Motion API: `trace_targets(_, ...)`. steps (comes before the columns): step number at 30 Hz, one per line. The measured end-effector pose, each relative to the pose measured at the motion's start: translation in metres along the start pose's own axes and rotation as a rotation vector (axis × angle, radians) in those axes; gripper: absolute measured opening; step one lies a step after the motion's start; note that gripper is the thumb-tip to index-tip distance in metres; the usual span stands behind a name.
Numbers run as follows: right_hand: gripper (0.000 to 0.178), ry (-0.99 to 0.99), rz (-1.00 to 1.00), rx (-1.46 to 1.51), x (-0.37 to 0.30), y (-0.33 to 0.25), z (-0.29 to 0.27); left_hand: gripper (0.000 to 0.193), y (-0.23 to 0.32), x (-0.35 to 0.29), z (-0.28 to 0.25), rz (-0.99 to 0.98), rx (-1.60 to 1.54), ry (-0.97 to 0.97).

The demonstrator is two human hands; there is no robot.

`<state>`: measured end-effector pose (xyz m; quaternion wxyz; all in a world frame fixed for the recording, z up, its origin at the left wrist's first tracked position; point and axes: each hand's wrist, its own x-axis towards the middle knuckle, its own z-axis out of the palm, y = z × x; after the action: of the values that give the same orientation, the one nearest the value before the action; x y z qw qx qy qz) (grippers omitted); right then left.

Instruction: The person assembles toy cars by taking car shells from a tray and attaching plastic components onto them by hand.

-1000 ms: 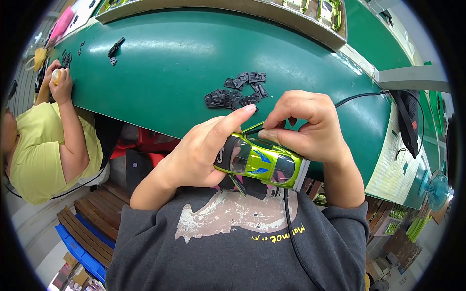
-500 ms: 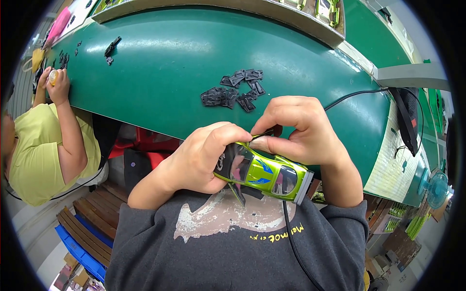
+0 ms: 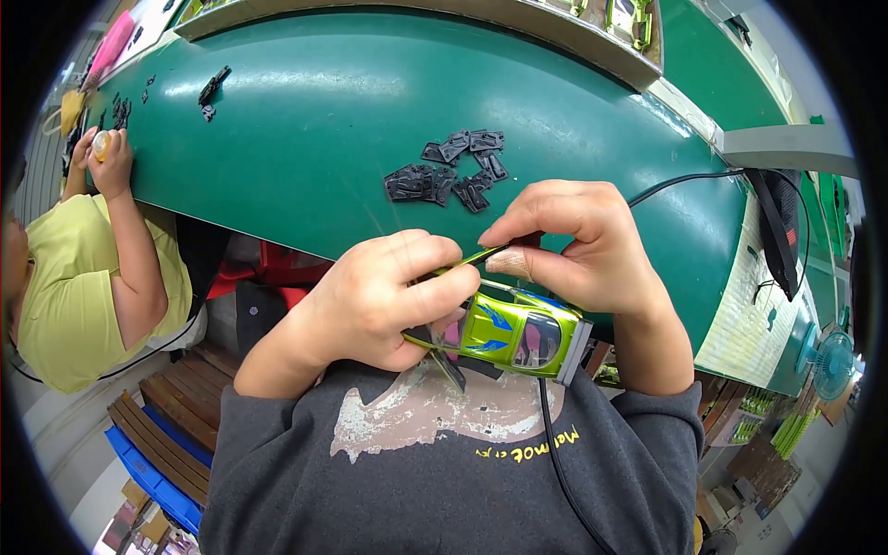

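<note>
A shiny green toy car (image 3: pixel 490 326) with blue markings and clear windows is held in front of my chest. My left hand (image 3: pixel 375 301) is closed around its left end, fingers lying over the windshield. On the car's far side, a thin black piece with a green edge, like a car door (image 3: pixel 483 255), angles out from the body. My right hand (image 3: pixel 578 245) pinches that piece between thumb and forefinger; a bandage-like wrap covers the thumb tip. A dark flap (image 3: pixel 449 370) sticks out on the car's near side. Whether the pinched piece is joined to the car is hidden by my left fingers.
Black flat plastic parts (image 3: pixel 421 183) lie in a loose pile on the green table (image 3: pixel 305 139). A cardboard box (image 3: pixel 444 13) of green parts stands at the far edge. A black cable (image 3: pixel 684 183) runs at right. A co-worker in a yellow-green shirt (image 3: pixel 69 287) sits at left.
My left fingers have shifted over the car's windshield. The green-edged piece now stands out farther from the car's far side, with my right hand still pinching it.
</note>
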<state>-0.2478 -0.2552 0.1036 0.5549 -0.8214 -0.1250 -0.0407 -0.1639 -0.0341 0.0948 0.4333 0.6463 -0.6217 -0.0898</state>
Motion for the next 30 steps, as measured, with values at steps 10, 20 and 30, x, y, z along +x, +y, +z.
trace_targets(10,0.015,0.010,0.057,0.069,-0.002,0.005,0.009,0.058,-0.003,-0.005,-0.003,0.038,0.056,-0.068)
trace_targets(20,0.032,0.229,-0.291,-0.382,0.009,0.003,0.005,0.029,-0.001,-0.008,0.000,-0.710,-1.178,0.385)
trace_targets(30,0.029,0.338,-0.426,-0.767,0.001,0.007,0.036,0.026,-0.015,-0.003,0.004,-0.894,-1.651,0.319)
